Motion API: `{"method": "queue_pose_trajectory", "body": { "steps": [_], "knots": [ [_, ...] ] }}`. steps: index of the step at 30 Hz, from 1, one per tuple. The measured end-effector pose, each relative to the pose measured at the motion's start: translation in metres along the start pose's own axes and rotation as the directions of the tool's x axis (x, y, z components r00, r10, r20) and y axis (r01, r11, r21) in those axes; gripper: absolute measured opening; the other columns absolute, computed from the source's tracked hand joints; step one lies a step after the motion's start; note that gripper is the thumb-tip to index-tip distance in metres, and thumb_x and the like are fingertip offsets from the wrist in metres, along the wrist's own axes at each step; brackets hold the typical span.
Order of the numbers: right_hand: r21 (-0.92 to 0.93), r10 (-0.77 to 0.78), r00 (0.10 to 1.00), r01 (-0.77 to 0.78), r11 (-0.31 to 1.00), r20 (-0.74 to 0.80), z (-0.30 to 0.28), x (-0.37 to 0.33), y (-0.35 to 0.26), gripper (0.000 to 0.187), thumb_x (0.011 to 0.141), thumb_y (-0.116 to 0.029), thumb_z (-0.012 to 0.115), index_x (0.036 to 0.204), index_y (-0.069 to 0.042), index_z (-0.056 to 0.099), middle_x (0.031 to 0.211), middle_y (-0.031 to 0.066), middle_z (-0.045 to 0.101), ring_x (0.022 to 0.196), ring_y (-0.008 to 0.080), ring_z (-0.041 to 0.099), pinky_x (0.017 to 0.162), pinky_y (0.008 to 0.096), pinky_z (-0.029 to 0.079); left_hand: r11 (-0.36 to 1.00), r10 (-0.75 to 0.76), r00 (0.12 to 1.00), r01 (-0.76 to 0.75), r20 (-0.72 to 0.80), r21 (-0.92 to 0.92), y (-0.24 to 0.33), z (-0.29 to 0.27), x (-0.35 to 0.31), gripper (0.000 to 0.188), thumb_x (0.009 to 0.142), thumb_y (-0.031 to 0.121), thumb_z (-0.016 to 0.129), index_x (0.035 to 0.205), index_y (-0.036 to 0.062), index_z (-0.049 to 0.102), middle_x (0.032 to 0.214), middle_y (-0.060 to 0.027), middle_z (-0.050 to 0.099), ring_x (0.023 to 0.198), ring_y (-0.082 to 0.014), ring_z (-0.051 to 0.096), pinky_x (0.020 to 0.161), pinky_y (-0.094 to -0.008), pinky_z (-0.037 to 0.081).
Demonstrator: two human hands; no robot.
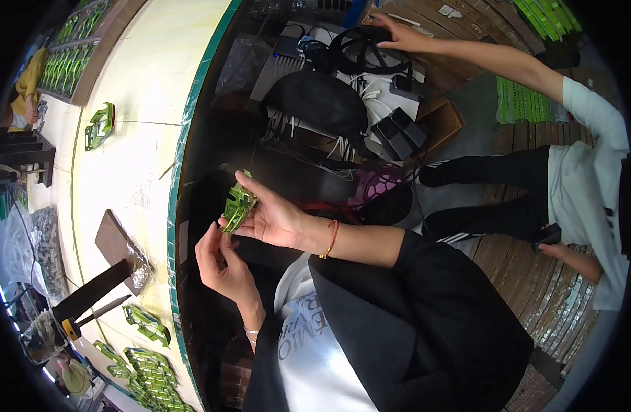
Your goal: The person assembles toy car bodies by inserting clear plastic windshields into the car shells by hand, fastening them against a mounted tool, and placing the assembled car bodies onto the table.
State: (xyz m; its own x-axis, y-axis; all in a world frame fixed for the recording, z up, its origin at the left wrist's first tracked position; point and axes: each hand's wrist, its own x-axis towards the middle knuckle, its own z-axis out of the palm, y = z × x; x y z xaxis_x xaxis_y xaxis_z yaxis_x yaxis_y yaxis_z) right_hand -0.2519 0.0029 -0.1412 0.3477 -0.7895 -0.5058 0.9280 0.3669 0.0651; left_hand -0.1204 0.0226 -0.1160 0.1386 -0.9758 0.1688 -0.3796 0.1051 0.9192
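Note:
My right hand (pixel 278 218), with a red bracelet at the wrist, holds a green openwork frame part (pixel 237 206) over the dark gap beside the table. Its thumb lies along the top, with the fingers underneath. My left hand (pixel 226 266) is close by on the left, fingers bent and tips drawn together at the part's lower end. Whether those tips grip the part or something small is hidden. On the table, a similar green part (pixel 100 126) lies by itself. Another green part (pixel 147 324) lies near a pile of green parts (pixel 151 378) at the near end.
The pale table (pixel 140 172) has a green-taped edge. A black bar-like fixture (pixel 89 295) and a brown block (pixel 116 244) stand on it. Beyond my hands are a black bag (pixel 315 103) and cables. At right, another person's hand (pixel 405 34) touches black straps; the other holds a phone (pixel 549 235).

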Motion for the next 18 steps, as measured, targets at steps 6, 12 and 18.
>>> {"method": "queue_pose_trajectory", "body": {
  "steps": [6,12,18],
  "knots": [
    [-0.021,-0.002,1.000,0.001,1.000,-0.015,0.000,0.000,0.001,0.043,0.092,-0.048,0.072,0.100,-0.007,0.062,0.095,0.0128,0.071,0.095,0.0299,0.073,0.095,0.0434,0.059,0.988,0.146,0.985,-0.150,0.091,0.040,-0.019,-0.016,0.001,0.015,0.093,-0.011,0.063,0.105,-0.0055,0.070,0.098,-0.0102,0.069,0.083,-0.0136,0.068,0.071,-0.0236,0.058],
    [-0.007,0.010,0.999,-0.011,1.000,-0.054,0.000,-0.002,0.007,0.043,0.091,-0.049,0.074,0.095,-0.008,0.063,0.093,0.0133,0.070,0.095,0.0310,0.073,0.097,0.0454,0.058,0.943,0.193,0.949,-0.249,0.250,0.219,-0.013,-0.034,-0.001,0.017,0.096,-0.009,0.062,0.112,-0.0066,0.069,0.097,-0.0086,0.071,0.082,-0.0131,0.068,0.076,-0.0250,0.057],
    [-0.007,0.051,0.999,-0.051,0.999,0.002,0.005,-0.003,0.027,0.041,0.091,-0.048,0.074,0.094,-0.009,0.064,0.093,0.0126,0.070,0.094,0.0322,0.072,0.094,0.0457,0.059,0.993,-0.012,1.000,0.009,0.028,0.120,-0.012,-0.048,-0.018,0.019,0.093,-0.010,0.065,0.111,-0.0076,0.070,0.099,-0.0134,0.075,0.088,-0.0166,0.073,0.081,-0.0269,0.060]
  ]
}}
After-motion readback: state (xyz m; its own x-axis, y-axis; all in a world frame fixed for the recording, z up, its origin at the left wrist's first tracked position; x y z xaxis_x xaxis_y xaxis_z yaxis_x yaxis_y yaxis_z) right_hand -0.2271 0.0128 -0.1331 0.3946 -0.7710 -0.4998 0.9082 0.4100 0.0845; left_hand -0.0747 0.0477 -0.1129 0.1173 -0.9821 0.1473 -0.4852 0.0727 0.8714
